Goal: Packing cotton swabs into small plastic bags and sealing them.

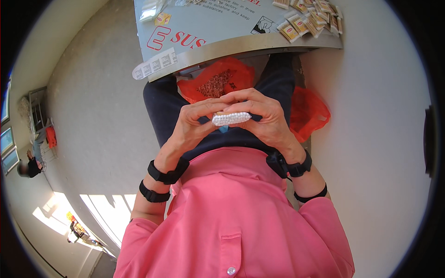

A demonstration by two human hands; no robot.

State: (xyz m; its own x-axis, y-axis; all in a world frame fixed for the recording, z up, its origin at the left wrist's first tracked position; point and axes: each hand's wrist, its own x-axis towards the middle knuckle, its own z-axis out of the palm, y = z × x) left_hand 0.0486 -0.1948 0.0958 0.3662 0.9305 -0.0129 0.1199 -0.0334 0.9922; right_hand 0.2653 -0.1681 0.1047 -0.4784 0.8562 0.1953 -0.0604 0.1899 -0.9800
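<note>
A bundle of cotton swabs (pixel 232 119) is held level over my lap, its many white tips facing me. My left hand (pixel 192 121) grips its left end, thumb below and fingers above. Around the right end closes my right hand (pixel 264 116), with the fingers bent over the top. Both hands' fingertips come close together above the bundle. A bit of blue shows just under it, too small to name. The far side of the bundle is hidden by my fingers.
Several packs of cotton swabs (pixel 308 21) lie on the table (pixel 213 30) at the far right. A strip of labels (pixel 155 64) overhangs its front left edge. Clear plastic bags (pixel 150 10) lie far left. A red bag (pixel 192 85) holds small brownish pieces; another red bag (pixel 309 113) sits right.
</note>
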